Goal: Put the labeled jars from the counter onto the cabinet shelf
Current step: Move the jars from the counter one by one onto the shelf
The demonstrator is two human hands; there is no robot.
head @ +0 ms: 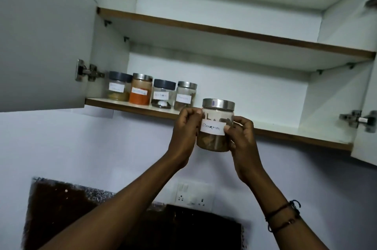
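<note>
- Cinnamon jar [216, 127] held by both hands, left hand [186, 127] and right hand [240, 137], grip curled round its sides.
- Jar in the air just in front of lower cabinet shelf [285, 130], right of four shelved jars [152, 92].
- Risk: jar base catches the shelf edge, tips; or knocks nearest shelved jar.

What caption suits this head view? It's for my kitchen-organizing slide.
Both hands lift a Cinnamon jar toward the lower cabinet shelf holding four labeled jars.
</note>
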